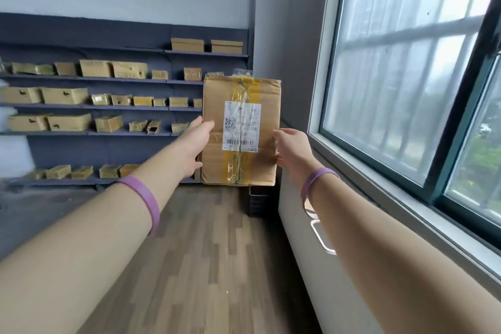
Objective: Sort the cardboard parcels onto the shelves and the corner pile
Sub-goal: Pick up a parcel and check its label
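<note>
The person stands facing the corner of the room with both arms stretched out, holding a tall brown cardboard parcel (214, 95) upright between the hands at about chest height. The left hand (193, 144) grips the parcel's left edge, with the thumb laid across the front face and the fingers curled round towards the back. The right hand (291, 149) holds the right edge lower down, thumb on the front, fingers bent against the side. Each forearm wears a thin purple rubber wristband (143, 195).

A strip of yellow packing tape (235, 168) runs down the middle of the parcel, and a white printed shipping label (241, 127) with a barcode sits over it. I cannot tell if the parcel's bottom edge touches the low black stack (261, 200) just below it in the corner.

Behind and to the left, dark grey metal wall shelves (108, 106) carry rows of smaller taped cardboard boxes (65, 95) on several levels. The wood-pattern plank floor (203, 252) runs up to them. To the right, a large dark-framed window (406, 62) sits above a white ledge (298, 225).
</note>
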